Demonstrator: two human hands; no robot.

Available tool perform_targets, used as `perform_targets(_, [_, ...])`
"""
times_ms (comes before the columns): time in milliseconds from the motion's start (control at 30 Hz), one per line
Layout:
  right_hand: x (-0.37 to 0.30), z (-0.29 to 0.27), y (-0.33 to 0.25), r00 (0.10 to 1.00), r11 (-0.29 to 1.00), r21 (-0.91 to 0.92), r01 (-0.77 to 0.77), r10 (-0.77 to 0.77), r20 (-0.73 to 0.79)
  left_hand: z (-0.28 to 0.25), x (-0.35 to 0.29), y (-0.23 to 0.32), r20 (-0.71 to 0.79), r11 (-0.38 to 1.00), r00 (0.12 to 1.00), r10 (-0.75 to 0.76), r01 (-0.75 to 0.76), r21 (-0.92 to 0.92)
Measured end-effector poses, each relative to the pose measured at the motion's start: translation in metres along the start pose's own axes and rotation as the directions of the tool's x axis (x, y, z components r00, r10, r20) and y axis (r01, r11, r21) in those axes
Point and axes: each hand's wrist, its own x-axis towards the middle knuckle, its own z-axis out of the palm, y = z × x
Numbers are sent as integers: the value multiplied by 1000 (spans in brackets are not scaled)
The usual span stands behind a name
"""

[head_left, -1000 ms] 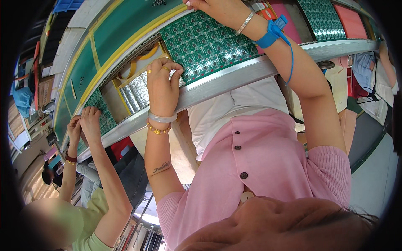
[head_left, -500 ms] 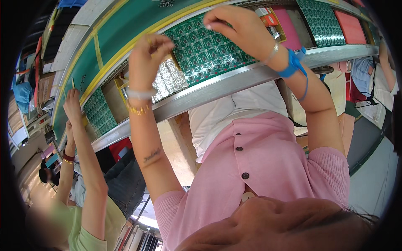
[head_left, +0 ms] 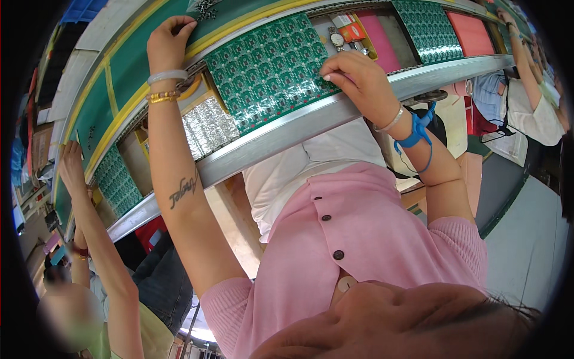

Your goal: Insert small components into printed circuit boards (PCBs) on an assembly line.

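A green circuit board panel (head_left: 269,66) with rows of small parts lies flat in front of me. My left hand (head_left: 169,45) reaches past its far left corner onto the green belt. The fingers are curled to the thumb beside a small heap of dark metallic components (head_left: 205,9); whatever they hold is too small to make out. My right hand (head_left: 362,76) is at the panel's right edge, thumb and fingertips pinched together low over it. Anything between those fingertips is hidden. A blue wrist strap (head_left: 414,133) with a cord sits on my right wrist.
A metal rail (head_left: 287,128) runs along the near edge. Silvery wrapped sheet (head_left: 209,124) lies left of the panel. To the right are a wristwatch (head_left: 336,38), a pink sheet (head_left: 380,45) and another panel (head_left: 427,33). At left a co-worker's hand (head_left: 72,170) works over the belt.
My left hand has moved left and away from me, to the heap of components. My right hand has come nearer, down to the panel's right edge. The whole view has shifted.
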Motion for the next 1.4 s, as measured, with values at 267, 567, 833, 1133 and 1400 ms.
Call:
perform_targets(267, [12, 11, 8, 985, 955, -241, 175, -172, 32, -24, -57, 39, -10, 905, 999, -35, 28, -425])
perform_targets(567, [11, 10, 9, 984, 938, -299, 177, -174, 37, -26, -74, 46, 167, 834, 979, -117, 189, -519])
perform_targets(833, [26, -7, -1, 960, 919, -278, 280, -267, 85, -30, -91, 54, 251, 754, 959, -131, 261, -603])
perform_targets(1133, [151, 59, 0, 977, 962, -167, 214, -210, 44, -33, -133, 65, 348, 654, 924, -161, 364, -663])
perform_targets(1400, [180, 95, -3, 965, 937, -255, 239, -258, -44, -36, -158, 71, 281, 905, 947, -153, 249, -344])
